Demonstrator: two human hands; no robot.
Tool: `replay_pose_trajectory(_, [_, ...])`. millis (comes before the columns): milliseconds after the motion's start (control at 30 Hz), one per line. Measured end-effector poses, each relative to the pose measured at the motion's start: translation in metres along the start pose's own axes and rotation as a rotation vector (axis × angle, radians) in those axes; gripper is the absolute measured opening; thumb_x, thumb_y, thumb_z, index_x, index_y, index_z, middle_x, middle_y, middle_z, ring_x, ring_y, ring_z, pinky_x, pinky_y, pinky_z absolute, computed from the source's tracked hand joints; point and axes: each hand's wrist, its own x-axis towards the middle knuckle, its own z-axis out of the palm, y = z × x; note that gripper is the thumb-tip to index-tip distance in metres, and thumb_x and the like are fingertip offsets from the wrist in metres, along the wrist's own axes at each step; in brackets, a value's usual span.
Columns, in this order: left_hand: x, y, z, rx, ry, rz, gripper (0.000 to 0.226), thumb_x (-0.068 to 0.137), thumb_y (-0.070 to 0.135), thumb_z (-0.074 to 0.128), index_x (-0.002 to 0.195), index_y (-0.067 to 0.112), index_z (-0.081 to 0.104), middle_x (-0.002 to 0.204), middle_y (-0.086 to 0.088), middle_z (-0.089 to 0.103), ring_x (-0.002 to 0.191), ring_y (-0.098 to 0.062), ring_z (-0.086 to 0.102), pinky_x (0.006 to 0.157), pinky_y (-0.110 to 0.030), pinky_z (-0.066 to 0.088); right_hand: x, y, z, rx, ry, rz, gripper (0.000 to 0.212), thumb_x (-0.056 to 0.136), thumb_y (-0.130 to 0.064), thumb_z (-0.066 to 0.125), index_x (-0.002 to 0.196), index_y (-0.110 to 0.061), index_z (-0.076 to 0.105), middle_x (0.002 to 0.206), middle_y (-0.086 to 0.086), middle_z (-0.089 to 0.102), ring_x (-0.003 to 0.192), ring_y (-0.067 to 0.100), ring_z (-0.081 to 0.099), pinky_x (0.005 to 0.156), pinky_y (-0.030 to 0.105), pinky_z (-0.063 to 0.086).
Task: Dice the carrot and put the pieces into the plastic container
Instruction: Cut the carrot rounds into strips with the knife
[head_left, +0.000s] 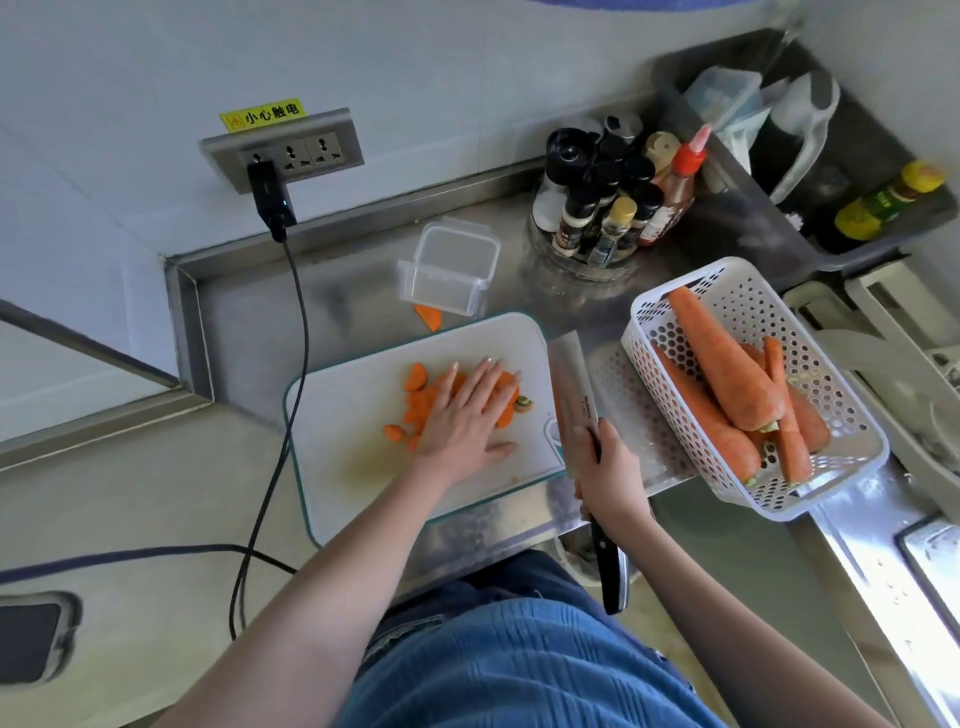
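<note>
Her left hand (470, 415) lay flat, fingers straight, over the carrot pieces (415, 395) on the cutting board (353, 441), seemingly gathering them. The right hand (608, 478) gripped the cleaver (571, 384), held aside. The plastic container (449, 267) waited open behind the board.

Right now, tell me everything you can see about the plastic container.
The plastic container is a small, clear, rectangular box with rounded corners and hinged clip flaps along its edges. It sits open and lidless on the steel counter, behind the cutting board. It looks empty. One carrot piece lies on the counter by its near edge. Neither hand touches it.
</note>
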Motion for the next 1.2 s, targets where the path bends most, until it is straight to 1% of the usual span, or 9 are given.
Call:
replay_pose_trajectory(100, [0.016,0.008,0.001,-0.030,-0.053,-0.081,0.082,0.080,0.062,0.052,0.145,0.015,0.034,0.151,-0.005,0.033,0.141,-0.023,0.025,0.114,-0.052,0.011,0.001,0.006,-0.002,-0.028,0.016,-0.001,0.028,0.101,-0.033,0.037,0.088,-0.009,0.044,0.072,0.010,0.057,0.057,0.033,0.060,0.041,0.037,0.045])
replay_pose_trajectory(167, [0.022,0.012,0.002,-0.053,-0.066,-0.136,0.068,0.083,0.058,0.047,0.136,0.016,0.046,0.142,-0.002,0.046,0.136,-0.025,0.034,0.111,-0.052,0.021,0.000,0.010,-0.004,-0.031,0.034,0.000,0.028,0.101,-0.033,0.037,0.084,-0.011,0.043,0.071,0.010,0.057,0.057,0.032,0.059,0.045,0.039,0.046])
replay_pose_trajectory(300, [0.012,0.010,0.007,-0.065,0.133,-0.125,0.032,0.083,0.035,0.060,0.110,0.017,0.059,0.114,-0.001,0.058,0.111,-0.025,0.050,0.097,-0.045,0.035,-0.004,0.018,-0.006,-0.015,0.028,0.014,0.028,0.101,-0.033,0.037,0.086,-0.009,0.044,0.070,0.011,0.056,0.052,0.027,0.054,0.045,0.042,0.048])
replay_pose_trajectory(367, [-0.002,0.005,0.010,-0.054,0.186,-0.114,0.022,0.082,0.024,0.061,0.103,0.017,0.059,0.109,-0.001,0.058,0.106,-0.026,0.050,0.096,-0.043,0.035,-0.004,0.019,-0.006,-0.018,0.022,0.025,0.028,0.100,-0.034,0.037,0.087,-0.010,0.045,0.071,0.011,0.057,0.053,0.027,0.054,0.046,0.043,0.049])
replay_pose_trajectory(467, [-0.025,-0.012,0.013,-0.016,0.226,-0.146,0.016,0.085,0.023,0.056,0.099,0.017,0.061,0.107,0.000,0.060,0.106,-0.026,0.049,0.093,-0.041,0.035,-0.001,0.018,-0.004,-0.038,0.021,0.015,0.027,0.100,-0.034,0.037,0.086,-0.012,0.045,0.074,0.009,0.059,0.061,0.033,0.060,0.052,0.047,0.050])
replay_pose_trajectory(667, [-0.049,-0.052,0.012,0.041,0.246,-0.212,0.020,0.090,0.027,0.048,0.098,0.015,0.062,0.107,-0.001,0.062,0.110,-0.028,0.050,0.090,-0.041,0.037,0.003,0.002,0.005,-0.103,-0.060,-0.035,0.026,0.101,-0.032,0.037,0.090,-0.009,0.045,0.075,0.010,0.058,0.061,0.034,0.059,0.054,0.047,0.051])
replay_pose_trajectory(867, [-0.052,-0.075,0.014,0.079,0.243,-0.192,0.017,0.087,0.025,0.053,0.101,0.015,0.058,0.106,-0.002,0.061,0.110,-0.029,0.052,0.087,-0.042,0.039,0.007,-0.006,0.018,-0.198,-0.228,-0.116,0.021,0.102,-0.027,0.037,0.094,-0.009,0.044,0.072,0.010,0.057,0.057,0.031,0.056,0.051,0.043,0.050])
replay_pose_trajectory(1033, [-0.061,-0.073,0.017,0.038,0.241,-0.169,0.035,0.086,0.029,0.051,0.118,0.016,0.057,0.125,-0.006,0.058,0.121,-0.029,0.049,0.100,-0.045,0.034,0.024,-0.006,0.009,-0.293,-0.239,-0.114,0.021,0.102,-0.026,0.037,0.093,-0.009,0.043,0.070,0.009,0.054,0.061,0.032,0.056,0.062,0.053,0.053])
replay_pose_trajectory(1200, [-0.090,-0.065,0.009,-0.059,0.180,-0.427,0.061,0.083,0.043,0.049,0.135,0.011,0.046,0.141,-0.016,0.045,0.129,-0.034,0.040,0.108,-0.050,0.027,0.043,-0.012,0.001,-0.337,-0.181,-0.108,0.025,0.102,-0.031,0.031,0.094,-0.011,0.043,0.073,0.015,0.057,0.063,0.037,0.059,0.058,0.054,0.055])
